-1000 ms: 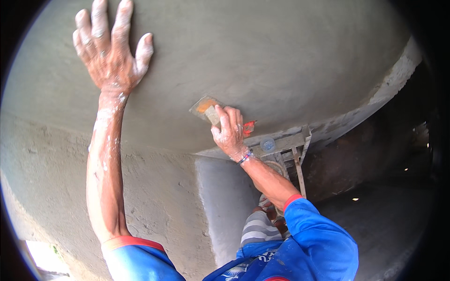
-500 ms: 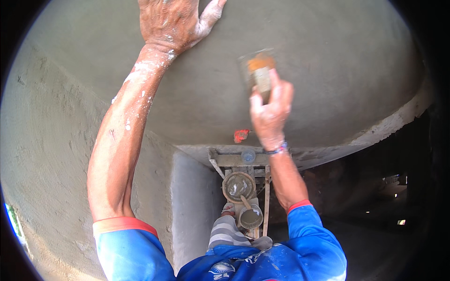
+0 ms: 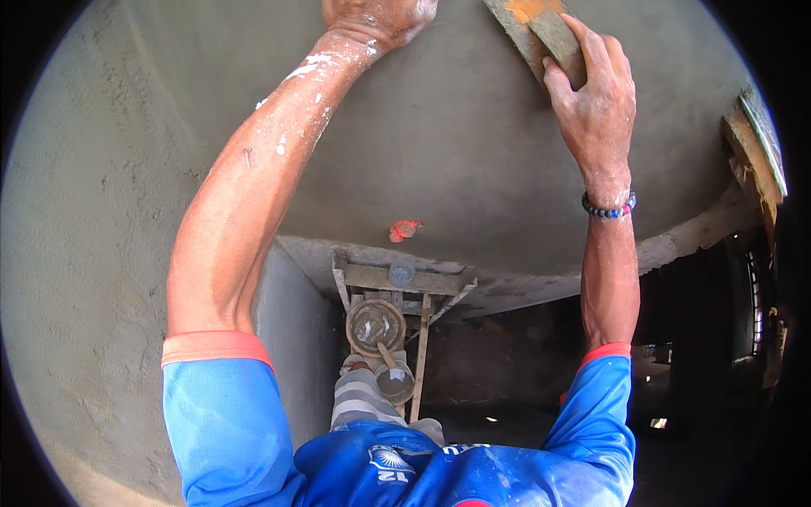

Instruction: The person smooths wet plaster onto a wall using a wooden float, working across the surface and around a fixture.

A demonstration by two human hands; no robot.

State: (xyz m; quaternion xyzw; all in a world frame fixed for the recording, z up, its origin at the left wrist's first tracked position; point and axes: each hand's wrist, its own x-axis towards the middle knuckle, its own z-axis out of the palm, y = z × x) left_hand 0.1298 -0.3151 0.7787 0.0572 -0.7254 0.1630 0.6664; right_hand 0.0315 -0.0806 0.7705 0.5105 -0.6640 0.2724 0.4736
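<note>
My right hand (image 3: 598, 110) grips the wooden handle of a plastering float (image 3: 559, 46), with orange showing on its backing. The float lies against a smooth grey plastered surface (image 3: 439, 127), and the top edge of the picture cuts off its far end. To the left, my left hand (image 3: 380, 15) is up at the same surface, apart from the float. Its fingers are outside the picture, and white splashes mark the wrist and forearm.
A crumpled orange-red scrap (image 3: 404, 231) shows at the surface's lower part. Below are a wooden frame (image 3: 372, 277), a clear container (image 3: 401, 272), a round tub of grey mix (image 3: 349, 329) and a bucket (image 3: 395, 384). Rough boards (image 3: 752, 160) edge the right side. A rough wall (image 3: 76, 253) stands left.
My right hand has moved the float up and to the right, tilting it. My left hand has shifted right and slightly higher in the picture. The whole view has also shifted.
</note>
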